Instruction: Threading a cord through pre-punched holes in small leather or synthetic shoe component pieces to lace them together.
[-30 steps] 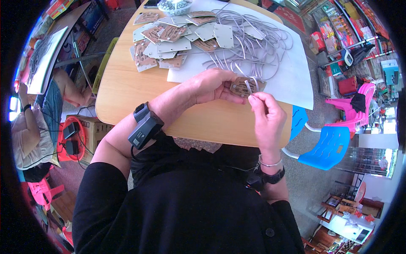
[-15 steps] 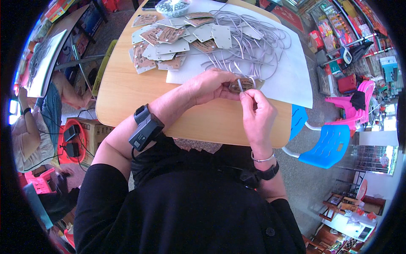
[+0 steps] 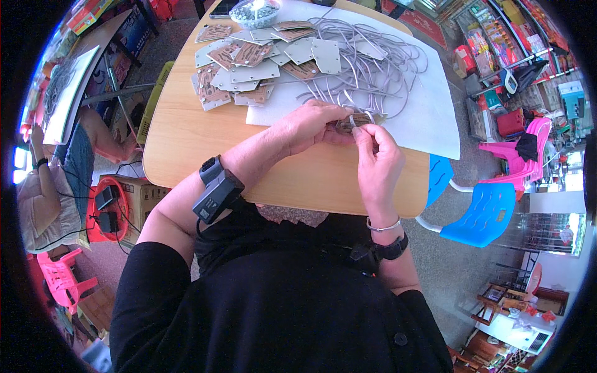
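Near the front of the wooden table, my left hand grips a small brown circuit board by its left side, fingers closed round it. My right hand meets it from the right, thumb and forefinger pinching the end of a grey cable against the board. The fingertips partly cover both. Just beyond my hands lies a tangle of grey cables on a white sheet. Left of it is a loose heap of circuit boards, some brown side up, some pale side up.
A clear bowl of small metallic parts stands at the far edge, beside a dark phone. A blue chair is close on the right, with stacked pink chairs behind. Another person sits at a table on the left.
My right hand has shifted slightly left and up, and the board looks more tilted. Dark-clothed legs at lower left have gone, showing more of a pink chair there.
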The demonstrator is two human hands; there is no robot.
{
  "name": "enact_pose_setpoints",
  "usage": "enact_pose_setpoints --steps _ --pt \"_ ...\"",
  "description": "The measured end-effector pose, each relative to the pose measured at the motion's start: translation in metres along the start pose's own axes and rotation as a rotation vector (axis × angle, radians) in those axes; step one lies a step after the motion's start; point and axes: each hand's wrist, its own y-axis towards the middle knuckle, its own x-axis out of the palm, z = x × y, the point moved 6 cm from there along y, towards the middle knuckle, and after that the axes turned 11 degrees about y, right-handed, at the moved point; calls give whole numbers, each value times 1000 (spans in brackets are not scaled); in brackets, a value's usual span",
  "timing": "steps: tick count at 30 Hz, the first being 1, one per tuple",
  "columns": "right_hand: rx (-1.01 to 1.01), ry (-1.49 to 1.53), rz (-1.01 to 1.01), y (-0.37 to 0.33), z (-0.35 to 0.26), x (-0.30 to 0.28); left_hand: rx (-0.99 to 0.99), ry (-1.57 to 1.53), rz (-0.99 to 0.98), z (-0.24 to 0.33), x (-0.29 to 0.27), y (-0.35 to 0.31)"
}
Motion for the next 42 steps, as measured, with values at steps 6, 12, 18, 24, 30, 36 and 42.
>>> enact_pose_setpoints --steps 6,12,18,24,30,36,42 --pt "-20 62 44 1 0 2 33 6 25 0 -1 -1" --pt "-10 81 49 4 3 7 86 -36 50 3 -2 -1" --pt "27 121 53 7 3 10 123 58 57 4 -6 0" --pt "249 394 -23 10 28 14 145 71 88 4 -8 2" --pt "41 223 50 11 11 11 135 91 130 8 -8 -2" --pt "-49 176 93 10 2 11 159 81 136 7 -10 0" --pt "422 724 -46 11 32 19 163 39 111 4 -10 4"
